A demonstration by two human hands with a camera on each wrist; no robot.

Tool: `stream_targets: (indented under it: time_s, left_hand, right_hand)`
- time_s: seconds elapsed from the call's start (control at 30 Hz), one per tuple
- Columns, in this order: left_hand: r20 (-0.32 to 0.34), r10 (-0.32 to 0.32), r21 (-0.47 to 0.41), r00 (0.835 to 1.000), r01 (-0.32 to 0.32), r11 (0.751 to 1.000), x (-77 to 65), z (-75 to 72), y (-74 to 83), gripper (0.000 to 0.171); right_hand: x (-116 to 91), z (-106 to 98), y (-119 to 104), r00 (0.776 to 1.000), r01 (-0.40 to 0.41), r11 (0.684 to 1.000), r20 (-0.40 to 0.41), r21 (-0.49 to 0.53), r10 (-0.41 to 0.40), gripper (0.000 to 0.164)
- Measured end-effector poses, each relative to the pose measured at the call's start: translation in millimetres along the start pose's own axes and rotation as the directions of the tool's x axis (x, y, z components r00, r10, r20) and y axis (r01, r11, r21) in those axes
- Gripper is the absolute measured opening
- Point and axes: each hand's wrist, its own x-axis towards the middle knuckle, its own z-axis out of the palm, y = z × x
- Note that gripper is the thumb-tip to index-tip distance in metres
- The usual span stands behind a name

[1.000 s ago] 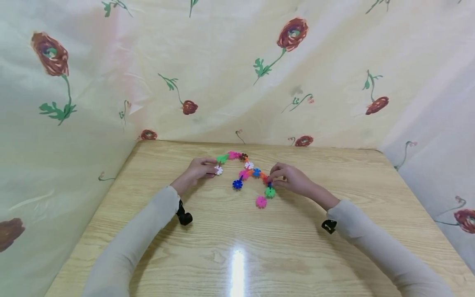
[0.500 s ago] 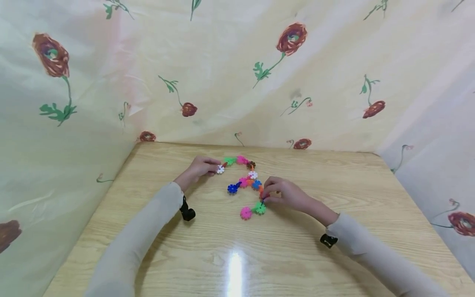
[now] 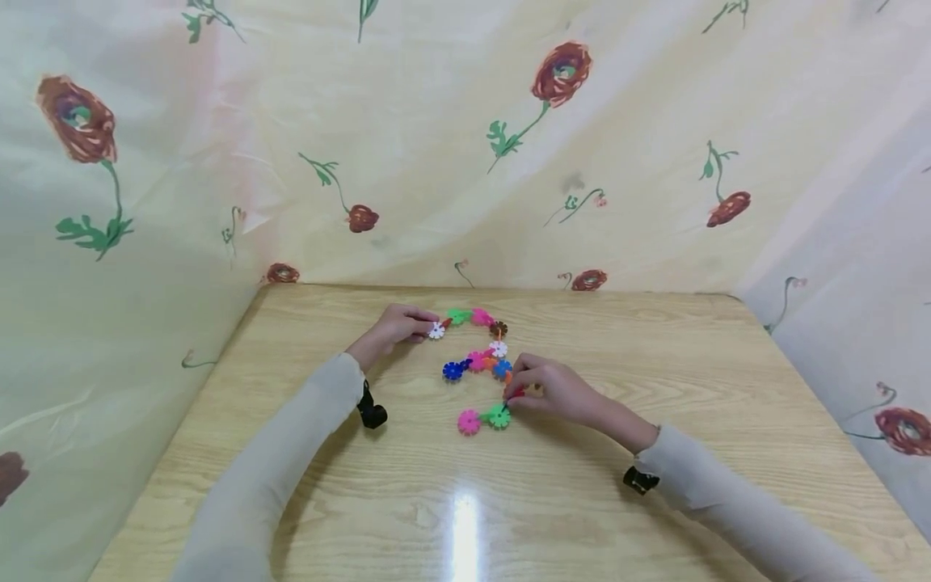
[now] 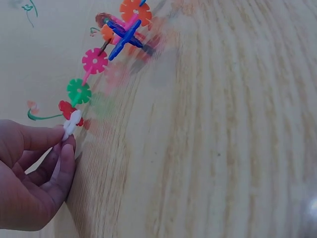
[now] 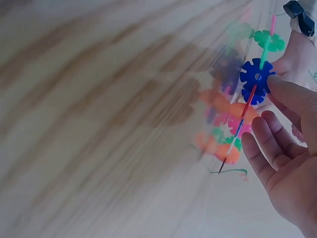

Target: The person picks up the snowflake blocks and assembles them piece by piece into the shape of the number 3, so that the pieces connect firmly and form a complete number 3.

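Observation:
A chain of colourful slotted snowflake discs lies on the table, bent into a shape like a 3. At its far end my left hand [image 3: 393, 330] pinches the white disc [image 4: 74, 122] between thumb and fingers; red and green discs [image 4: 79, 91] follow it. My right hand [image 3: 560, 392] holds the lower curve, its thumb on the edge of a dark blue disc [image 5: 248, 75] beside a red one. Its other fingers are spread behind. The near end has a green disc [image 3: 499, 416] and a pink disc [image 3: 469, 422]. Another dark blue disc [image 3: 452, 371] ends the middle branch.
The wood-grain table [image 3: 327, 501] reaches back to a flower-printed cloth [image 3: 436, 121], which also hangs on both sides. Black wrist cameras show below each sleeve, such as the left camera [image 3: 374, 415]. A bright light reflection [image 3: 465, 533] lies on the near tabletop.
My right hand has come nearer and slightly left, swinging the chain's green and pink near end leftward. The chain's upper curve has opened out to the right; my left hand has shifted slightly right.

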Motion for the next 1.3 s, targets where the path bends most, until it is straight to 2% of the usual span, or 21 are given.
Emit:
stream_targets:
  time_s: [0.3,0.43,0.7,1.3]
  left_hand:
    - [0.013,0.004,0.008,1.0,-0.004,1.0,3.3,-1.5,2.5,0.03]
    - [0.001,0.008,-0.006,1.0,-0.008,1.0,5.1,-0.4,2.6,0.03]
    - [-0.023,0.006,-0.023,1.0,-0.006,1.0,5.8,1.2,4.6,0.03]
    - [-0.023,-0.015,-0.012,1.0,0.014,1.0,6.2,1.7,1.4,0.03]
  right_hand:
    - [4.9,4.2,-9.6,1.0,0.002,1.0,0.009,-0.012,-0.002,0.002]
    - [5.5,5.6,-9.7,1.0,-0.001,1.0,0.014,-0.017,0.001,0.01]
    - [7.7,5.5,-11.5,1.0,-0.002,1.0,0.026,-0.006,0.002,0.003]
    - [7.7,8.9,-10.7,1.0,-0.017,1.0,0.021,0.015,0.016,0.004]
